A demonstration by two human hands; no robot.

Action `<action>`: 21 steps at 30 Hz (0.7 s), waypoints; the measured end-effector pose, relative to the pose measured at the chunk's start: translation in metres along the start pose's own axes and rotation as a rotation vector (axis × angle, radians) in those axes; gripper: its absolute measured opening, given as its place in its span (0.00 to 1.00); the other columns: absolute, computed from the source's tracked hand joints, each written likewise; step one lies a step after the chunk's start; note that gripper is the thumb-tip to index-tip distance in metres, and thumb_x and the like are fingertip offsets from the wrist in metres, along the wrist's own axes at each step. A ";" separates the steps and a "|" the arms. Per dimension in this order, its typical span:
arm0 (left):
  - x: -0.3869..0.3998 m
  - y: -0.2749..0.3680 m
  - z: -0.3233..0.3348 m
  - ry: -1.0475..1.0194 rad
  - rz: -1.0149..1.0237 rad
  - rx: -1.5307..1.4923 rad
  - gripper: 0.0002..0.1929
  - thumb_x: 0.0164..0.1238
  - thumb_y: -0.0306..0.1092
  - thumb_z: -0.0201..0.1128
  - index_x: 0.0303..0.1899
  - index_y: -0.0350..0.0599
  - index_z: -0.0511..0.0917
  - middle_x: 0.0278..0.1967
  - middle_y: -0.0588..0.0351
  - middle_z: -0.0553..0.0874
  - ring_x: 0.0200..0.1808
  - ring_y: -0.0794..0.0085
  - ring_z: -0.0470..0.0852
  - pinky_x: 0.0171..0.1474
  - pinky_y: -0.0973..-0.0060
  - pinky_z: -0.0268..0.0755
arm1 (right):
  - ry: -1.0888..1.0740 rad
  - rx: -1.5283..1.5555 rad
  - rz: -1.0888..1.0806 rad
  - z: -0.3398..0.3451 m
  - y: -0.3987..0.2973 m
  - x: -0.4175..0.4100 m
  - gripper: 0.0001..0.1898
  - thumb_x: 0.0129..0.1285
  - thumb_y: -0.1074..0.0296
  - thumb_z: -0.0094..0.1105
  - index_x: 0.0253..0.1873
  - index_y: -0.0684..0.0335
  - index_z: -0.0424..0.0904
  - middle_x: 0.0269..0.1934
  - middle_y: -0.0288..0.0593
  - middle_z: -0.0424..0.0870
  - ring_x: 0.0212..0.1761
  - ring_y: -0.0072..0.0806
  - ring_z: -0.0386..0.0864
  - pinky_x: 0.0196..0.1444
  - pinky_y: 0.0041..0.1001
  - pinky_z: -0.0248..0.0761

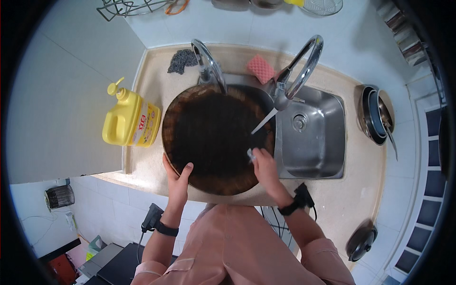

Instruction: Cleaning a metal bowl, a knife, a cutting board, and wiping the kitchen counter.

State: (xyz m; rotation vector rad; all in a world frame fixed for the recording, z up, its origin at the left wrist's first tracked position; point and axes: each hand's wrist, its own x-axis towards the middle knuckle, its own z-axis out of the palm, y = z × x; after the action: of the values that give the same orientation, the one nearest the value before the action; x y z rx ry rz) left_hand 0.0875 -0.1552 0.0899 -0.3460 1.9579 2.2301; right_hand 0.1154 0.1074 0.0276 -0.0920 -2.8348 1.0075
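A large round board (217,135), dark and wet-looking in its middle with a brown rim, lies over the left basin of the sink. My left hand (179,178) grips its lower left edge, thumb on top. In my right hand (264,164), near the board's right side, is a small whitish wad (251,155), perhaps cloth or paper. Water (264,121) runs from the right faucet (306,67) onto the board. The left faucet (210,64) arches over the board's far edge; whether it runs I cannot tell.
Right of the board is the steel basin (310,156). A yellow detergent jug (123,119) stands at left. Behind are a steel-wool scourer (181,61) and a pink sponge (261,68). Stacked pans (374,114) and a dark lidded pot (361,242) stand at right.
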 end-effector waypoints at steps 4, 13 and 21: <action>0.001 -0.004 0.004 0.003 0.016 -0.027 0.37 0.63 0.28 0.63 0.68 0.42 0.48 0.62 0.50 0.65 0.63 0.68 0.64 0.66 0.72 0.56 | 0.128 -0.100 0.047 0.005 0.026 0.035 0.09 0.56 0.79 0.52 0.43 0.65 0.72 0.34 0.55 0.75 0.40 0.53 0.75 0.41 0.46 0.69; -0.053 -0.032 0.021 -0.036 -0.241 -0.086 0.31 0.62 0.30 0.65 0.63 0.48 0.57 0.59 0.50 0.69 0.56 0.64 0.74 0.48 0.66 0.79 | 0.150 0.030 0.144 0.008 0.044 0.040 0.07 0.58 0.77 0.55 0.41 0.64 0.70 0.34 0.55 0.76 0.38 0.55 0.75 0.40 0.45 0.68; 0.070 0.059 -0.069 -0.419 -0.506 0.175 0.34 0.60 0.28 0.63 0.66 0.46 0.55 0.51 0.52 0.78 0.42 0.67 0.84 0.34 0.75 0.82 | -0.094 0.251 0.039 -0.027 -0.015 -0.017 0.09 0.59 0.73 0.57 0.42 0.63 0.67 0.35 0.53 0.75 0.40 0.51 0.76 0.39 0.42 0.69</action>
State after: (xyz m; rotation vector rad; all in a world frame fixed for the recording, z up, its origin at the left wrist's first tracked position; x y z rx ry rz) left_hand 0.0091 -0.2343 0.1190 -0.2817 1.6062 1.6442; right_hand 0.1362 0.1107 0.0559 -0.0769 -2.7688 1.4017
